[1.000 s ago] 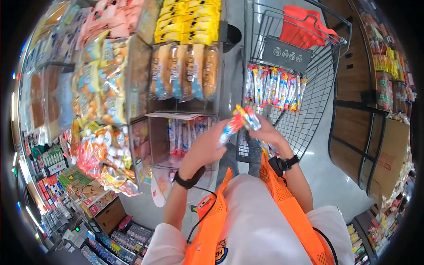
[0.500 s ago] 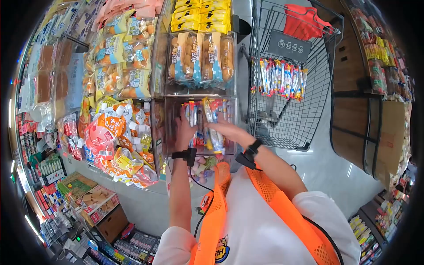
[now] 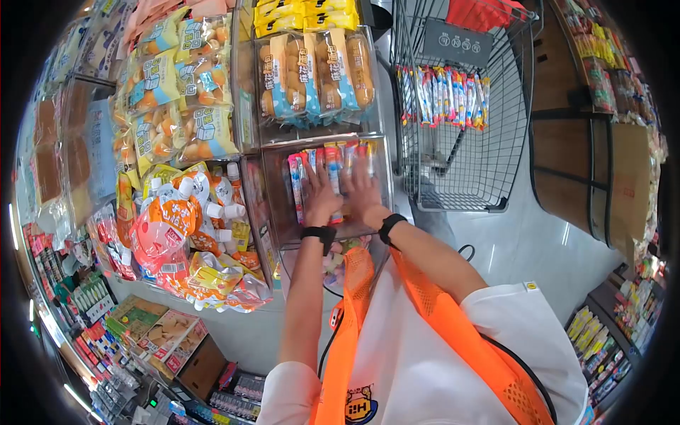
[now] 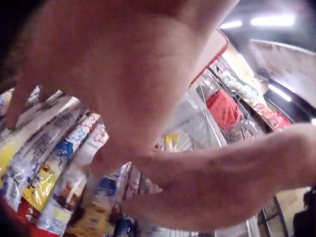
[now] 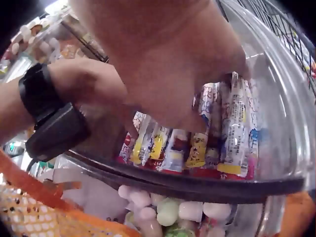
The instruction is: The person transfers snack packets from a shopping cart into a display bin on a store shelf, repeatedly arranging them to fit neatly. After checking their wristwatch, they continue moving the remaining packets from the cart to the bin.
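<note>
Slim, colourful stick-shaped packets (image 3: 295, 190) stand side by side in a clear plastic bin (image 3: 272, 183). My left hand (image 3: 322, 201) rests over the packets with its fingers stretched out toward the far side of the bin. Just to its right, my right hand (image 3: 363, 193) lies over the same row, fingers extended too. In the left wrist view, packets (image 4: 47, 158) show beneath the left hand. The right wrist view has the right hand (image 5: 168, 74) close over several upright packets (image 5: 237, 133), its fingertips hidden.
A wire shopping cart (image 3: 476, 180) at the right holds a row of similar packets (image 3: 445, 95). Bagged bread rolls (image 3: 317, 74) fill the bin behind. Pouches with white caps (image 3: 177, 227) are heaped at the left. A dark rail (image 5: 177, 185) edges the bin's front.
The hands brought a bunch of packets from beside the cart into the clear bin and let go. Both now lie flat over the row. The head view has shifted.
</note>
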Demonstrator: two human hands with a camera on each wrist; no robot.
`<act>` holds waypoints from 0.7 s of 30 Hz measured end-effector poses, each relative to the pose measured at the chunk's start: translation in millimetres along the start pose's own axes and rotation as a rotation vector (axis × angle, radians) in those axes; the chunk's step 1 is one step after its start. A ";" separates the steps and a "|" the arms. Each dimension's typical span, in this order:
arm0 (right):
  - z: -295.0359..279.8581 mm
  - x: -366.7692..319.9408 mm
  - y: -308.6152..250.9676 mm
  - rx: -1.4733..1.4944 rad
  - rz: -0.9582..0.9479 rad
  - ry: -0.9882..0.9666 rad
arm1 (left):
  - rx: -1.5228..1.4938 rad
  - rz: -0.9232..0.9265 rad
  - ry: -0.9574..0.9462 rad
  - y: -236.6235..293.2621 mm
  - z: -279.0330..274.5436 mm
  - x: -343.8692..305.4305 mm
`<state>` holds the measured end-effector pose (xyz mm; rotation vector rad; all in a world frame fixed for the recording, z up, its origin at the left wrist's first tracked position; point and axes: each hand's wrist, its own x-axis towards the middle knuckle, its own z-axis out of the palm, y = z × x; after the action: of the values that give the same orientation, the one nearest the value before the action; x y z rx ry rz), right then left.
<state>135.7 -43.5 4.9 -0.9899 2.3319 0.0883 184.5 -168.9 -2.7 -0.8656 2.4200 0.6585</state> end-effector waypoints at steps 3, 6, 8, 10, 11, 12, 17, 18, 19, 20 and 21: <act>32.2 9.9 3.1 0.018 0.071 0.132 | 0.050 -0.073 0.020 18.3 10.5 -4.5; 40.1 10.4 2.6 -0.161 0.068 0.291 | 0.095 -0.059 0.099 23.8 20.7 -5.9; 26.3 -0.3 8.4 -0.028 -0.034 0.299 | 0.058 -0.048 0.000 30.6 -1.2 -13.2; 4.3 -5.8 9.0 -0.028 -0.036 0.155 | 0.103 -0.008 0.084 14.8 -0.4 -6.6; -3.2 -6.7 8.9 -0.028 -0.039 0.082 | 0.116 -0.005 0.064 6.1 -5.9 -3.4; -8.3 -6.5 7.8 -0.045 -0.037 0.172 | 0.129 -0.004 0.044 -2.6 -12.3 0.1; 11.2 0.6 8.2 0.192 0.050 0.125 | 0.143 -0.250 -0.175 -36.4 -21.3 19.1; 12.9 2.6 8.2 0.156 0.042 0.072 | 0.116 -0.208 -0.115 -42.4 -21.3 14.6; 15.6 4.2 6.6 0.120 0.032 0.016 | 0.122 -0.204 -0.134 -44.2 -20.5 18.5; 16.6 3.6 3.3 0.086 0.022 -0.046 | 0.129 -0.203 -0.158 -43.9 -21.3 18.5; -0.3 -2.9 -0.2 0.088 -0.019 0.015 | 0.135 -0.205 -0.184 -43.3 -21.6 16.8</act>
<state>137.2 -41.9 6.7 -0.9721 2.3182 -0.0298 196.4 -218.5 -7.7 -0.9381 2.1496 0.4705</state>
